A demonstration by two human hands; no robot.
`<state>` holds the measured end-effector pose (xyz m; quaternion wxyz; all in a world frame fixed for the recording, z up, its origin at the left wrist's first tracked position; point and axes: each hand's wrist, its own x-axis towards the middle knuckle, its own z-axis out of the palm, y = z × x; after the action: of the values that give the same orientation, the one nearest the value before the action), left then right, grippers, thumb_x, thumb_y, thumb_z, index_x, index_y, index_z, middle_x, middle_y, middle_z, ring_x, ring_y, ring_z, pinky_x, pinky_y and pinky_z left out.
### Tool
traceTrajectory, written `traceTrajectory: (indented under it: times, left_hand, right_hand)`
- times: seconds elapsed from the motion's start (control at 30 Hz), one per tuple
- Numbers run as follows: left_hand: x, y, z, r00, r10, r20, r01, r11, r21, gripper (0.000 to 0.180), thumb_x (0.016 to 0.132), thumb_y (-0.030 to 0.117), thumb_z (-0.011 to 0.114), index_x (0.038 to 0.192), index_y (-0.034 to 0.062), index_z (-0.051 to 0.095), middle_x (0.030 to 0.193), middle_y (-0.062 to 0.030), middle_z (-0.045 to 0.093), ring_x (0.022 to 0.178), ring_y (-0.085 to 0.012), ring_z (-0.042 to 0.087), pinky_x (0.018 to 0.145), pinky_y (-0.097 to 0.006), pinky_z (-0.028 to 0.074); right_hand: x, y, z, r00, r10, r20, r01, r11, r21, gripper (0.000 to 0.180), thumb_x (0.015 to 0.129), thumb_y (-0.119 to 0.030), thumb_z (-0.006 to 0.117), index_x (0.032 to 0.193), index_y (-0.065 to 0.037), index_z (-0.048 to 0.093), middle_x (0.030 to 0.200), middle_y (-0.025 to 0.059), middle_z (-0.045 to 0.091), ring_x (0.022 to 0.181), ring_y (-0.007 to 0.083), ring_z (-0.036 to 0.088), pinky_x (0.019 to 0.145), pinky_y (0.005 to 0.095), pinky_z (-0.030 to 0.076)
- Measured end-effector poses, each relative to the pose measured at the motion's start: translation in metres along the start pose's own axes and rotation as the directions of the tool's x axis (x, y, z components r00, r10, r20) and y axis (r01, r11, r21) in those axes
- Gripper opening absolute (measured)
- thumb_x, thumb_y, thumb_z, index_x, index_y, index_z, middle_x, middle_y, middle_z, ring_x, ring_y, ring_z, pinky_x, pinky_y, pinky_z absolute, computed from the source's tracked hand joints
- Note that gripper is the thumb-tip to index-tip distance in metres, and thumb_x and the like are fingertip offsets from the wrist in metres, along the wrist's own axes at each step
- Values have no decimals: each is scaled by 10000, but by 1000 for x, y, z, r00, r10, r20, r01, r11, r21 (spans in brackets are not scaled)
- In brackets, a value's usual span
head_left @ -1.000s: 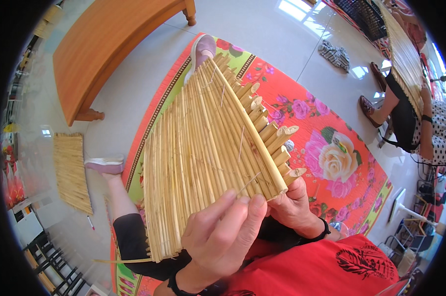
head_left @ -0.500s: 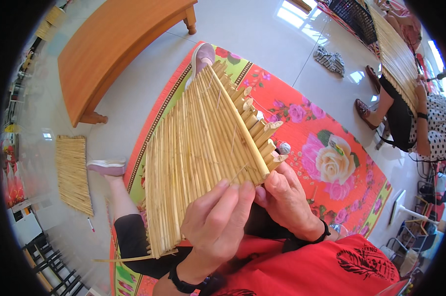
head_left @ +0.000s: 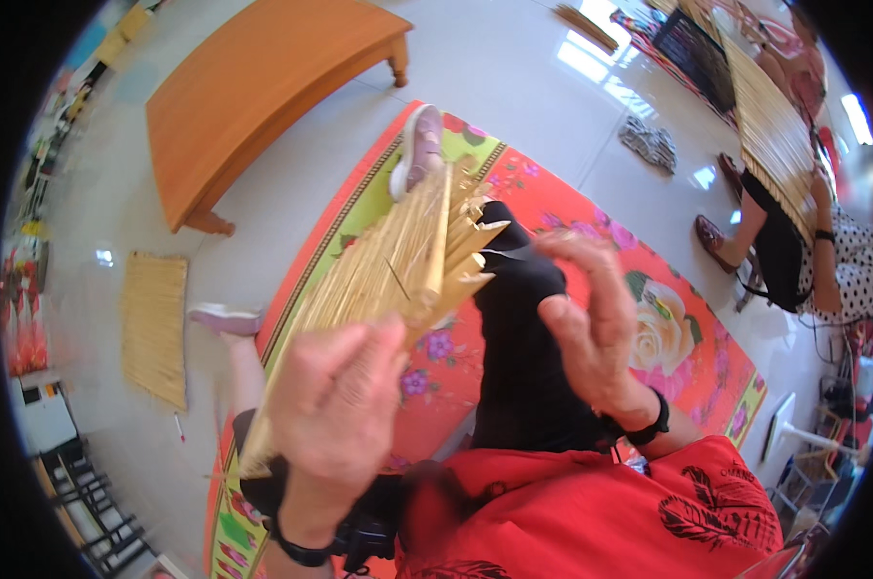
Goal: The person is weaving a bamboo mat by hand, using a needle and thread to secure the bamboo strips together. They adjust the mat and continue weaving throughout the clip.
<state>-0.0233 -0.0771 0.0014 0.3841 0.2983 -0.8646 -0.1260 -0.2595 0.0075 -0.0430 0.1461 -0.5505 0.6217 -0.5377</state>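
A mat of straw-coloured reed stalks (head_left: 364, 265), bound side by side, stands tilted across my left leg. A thicker stalk runs along its right edge, with cut stalk ends (head_left: 470, 256) jutting out beyond it. Fingers curled, my left hand (head_left: 335, 415) grips the mat's near corner; motion blurs it. To the right of the mat, my right hand (head_left: 595, 323) is raised above my bent knee, its thumb and forefinger spread apart. A thin pale strand (head_left: 509, 254) shows between the stalk ends and that forefinger; whether the hand touches it cannot be made out.
A flowered red cloth (head_left: 427, 405) lies beneath me. An orange wooden table (head_left: 263, 87) stands at the far left, near a smaller reed mat (head_left: 154, 328) on the floor. At the far right, another person (head_left: 846, 256) holds a long reed mat (head_left: 769, 116). A grey cloth (head_left: 649, 143) lies on the tiles.
My right hand has let go of the mat's corner and moved right and up. The mat has tilted and swung left, uncovering my black-clad knee. My left hand has shifted left with it.
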Motion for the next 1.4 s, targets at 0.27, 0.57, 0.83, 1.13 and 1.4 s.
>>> traceTrajectory:
  times: [0.27, 0.57, 0.83, 1.13, 1.4]
  left_hand:
    - [-41, -24, -111, 989, -104, 106, 118, 984, -132, 425, 688, -24, 880, 1097, 59, 797, 967, -53, 688, 836, -198, 677, 682, -301, 542]
    - [-98, -17, -159, 972, -141, 191, 195, 932, -305, 385, 695, -11, 866, 1065, 78, 809, 930, -57, 703, 829, -201, 693, 714, -317, 552]
    - [-85, -44, -150, 980, -36, 196, 143, 816, -561, 350, 770, -16, 825, 1110, 59, 784, 939, -80, 729, 870, -224, 699, 762, -331, 559]
    - [-74, -51, -141, 977, 24, 212, 108, 801, -589, 376, 853, 1, 758, 1218, 87, 752, 994, -70, 758, 917, -235, 713, 819, -352, 564]
    - [-56, -48, -143, 932, 105, 347, 121, 812, -571, 373, 852, 3, 749, 1216, 82, 756, 1055, -57, 754, 981, -247, 702, 865, -356, 560]
  right_hand:
    - [50, -53, 37, 799, -346, 492, 210, 927, 311, 457, 1089, -360, 516, 1276, 37, 641, 1377, 183, 642, 1348, 325, 550, 1138, 434, 403]
    - [16, -104, 87, 359, -177, 916, -526, 773, 355, 197, 1049, -148, 636, 1140, 8, 714, 1040, 22, 722, 1000, 87, 654, 915, 263, 522]
    - [7, -101, 120, 355, -154, 922, -813, 436, 386, 75, 960, -52, 737, 1029, -32, 719, 997, 6, 710, 955, 89, 668, 869, 250, 544]
    - [9, -100, 129, 564, -293, 772, -579, 526, 623, 57, 980, -85, 703, 971, -43, 665, 963, 30, 626, 930, 131, 585, 857, 303, 478]
    - [7, -80, 132, 634, -305, 711, -600, 386, 700, 86, 1029, -97, 625, 961, -46, 611, 913, 56, 609, 860, 147, 573, 737, 303, 492]
